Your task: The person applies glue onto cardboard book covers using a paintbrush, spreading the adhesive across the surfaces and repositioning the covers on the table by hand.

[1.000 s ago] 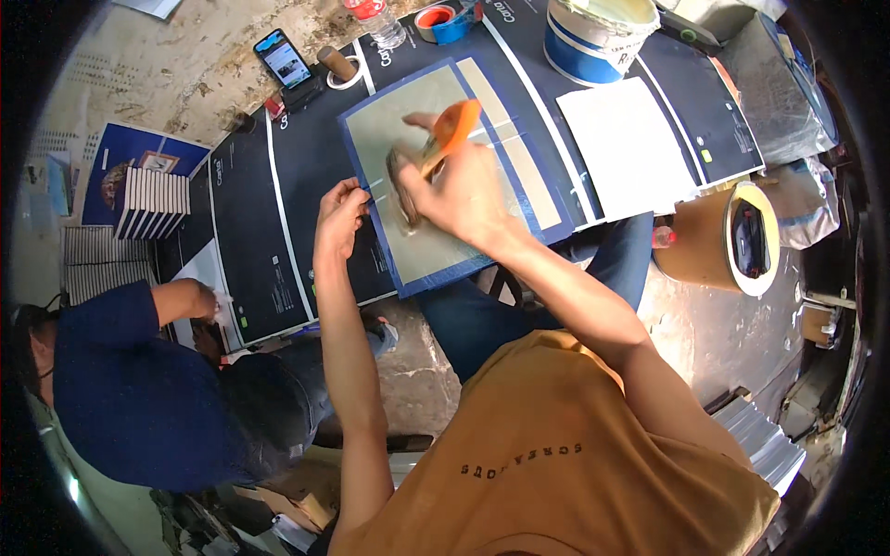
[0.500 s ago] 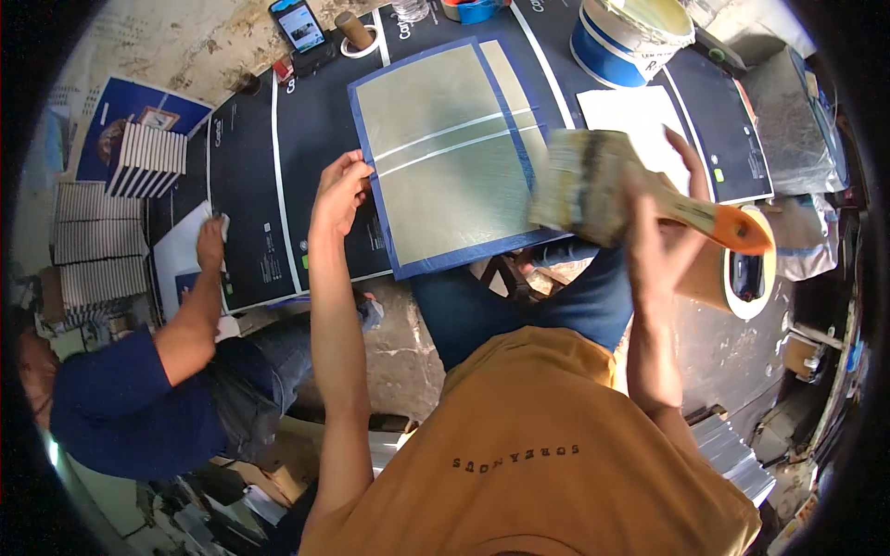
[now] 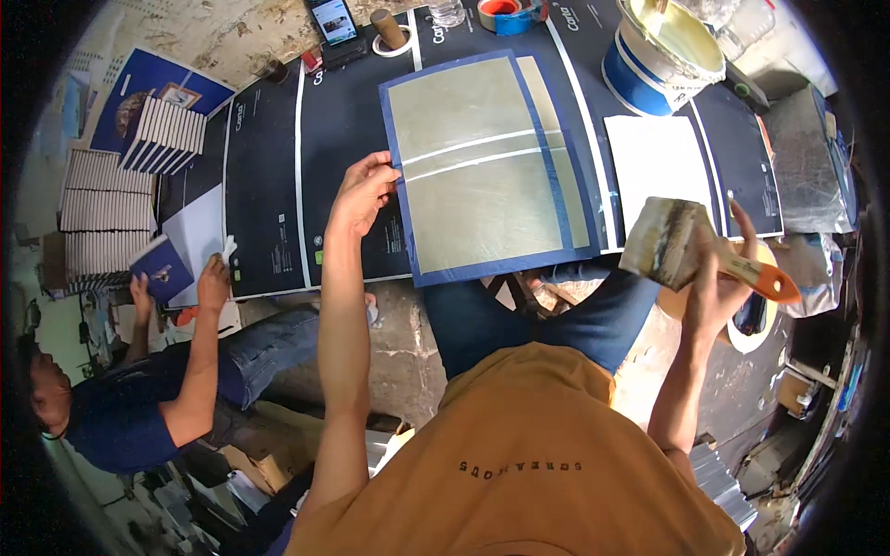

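Observation:
A wide paint brush [image 3: 660, 243] with pale, caked bristles and an orange-tipped wooden handle is gripped in my right hand [image 3: 716, 292]. The brush hangs past the table's front edge, just right of the sheets and near a white paper [image 3: 654, 157]. My left hand [image 3: 363, 193] pinches the left edge of a blue-bordered sheet [image 3: 473, 208]. This sheet has a glossy grey-green face crossed by two white strips. Beneath it a similar sheet [image 3: 547, 97] sticks out along the right side.
A blue-and-white bucket [image 3: 640, 79] of pale paste stands at the back right. Tape rolls [image 3: 508, 13] and a phone [image 3: 334, 26] lie along the far edge. At left, a co-worker [image 3: 130, 398] holds a blue book [image 3: 165, 271] beside stacked books [image 3: 107, 199].
My right hand has carried the brush rightward, away from the sheet's right edge. My left hand keeps its pinch. The co-worker now holds up a blue book.

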A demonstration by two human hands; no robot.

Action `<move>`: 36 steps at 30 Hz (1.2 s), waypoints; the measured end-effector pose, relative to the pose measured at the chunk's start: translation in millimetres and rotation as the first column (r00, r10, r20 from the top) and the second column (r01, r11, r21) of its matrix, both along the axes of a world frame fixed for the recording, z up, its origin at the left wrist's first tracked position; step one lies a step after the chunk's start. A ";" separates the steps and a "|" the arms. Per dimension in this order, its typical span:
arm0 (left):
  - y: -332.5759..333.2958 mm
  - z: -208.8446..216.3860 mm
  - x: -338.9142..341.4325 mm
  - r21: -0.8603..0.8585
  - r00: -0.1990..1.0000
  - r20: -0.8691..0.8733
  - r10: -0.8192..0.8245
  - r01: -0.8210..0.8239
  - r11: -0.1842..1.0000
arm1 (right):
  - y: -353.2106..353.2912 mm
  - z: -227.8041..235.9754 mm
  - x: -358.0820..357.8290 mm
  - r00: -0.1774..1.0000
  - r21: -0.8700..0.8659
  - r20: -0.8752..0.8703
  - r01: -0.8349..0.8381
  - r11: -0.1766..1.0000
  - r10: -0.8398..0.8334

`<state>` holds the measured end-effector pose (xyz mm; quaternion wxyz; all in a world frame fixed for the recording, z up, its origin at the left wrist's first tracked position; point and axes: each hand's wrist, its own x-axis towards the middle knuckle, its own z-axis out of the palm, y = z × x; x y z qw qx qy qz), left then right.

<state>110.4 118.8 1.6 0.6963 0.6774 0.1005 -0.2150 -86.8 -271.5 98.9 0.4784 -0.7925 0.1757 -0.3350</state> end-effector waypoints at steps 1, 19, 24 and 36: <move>0.3 0.7 0.4 -0.009 1.000 0.008 0.007 -0.007 1.000 | -0.1 4.2 6.0 0.998 0.030 0.055 0.032 0.999 -0.033; 213.0 -10.3 -5.3 0.329 0.924 0.104 0.367 -0.381 0.864 | -60.1 -3.4 19.9 0.989 -0.081 0.147 0.048 0.996 -0.036; 274.2 -42.1 13.1 0.753 0.861 0.395 0.320 -0.503 0.423 | -51.4 16.4 24.0 0.980 0.001 0.184 0.075 0.997 -0.073; 23.8 37.3 79.5 0.457 0.460 0.867 -0.193 -0.579 0.675 | -13.5 34.7 36.4 0.969 0.038 0.247 0.013 0.999 -0.022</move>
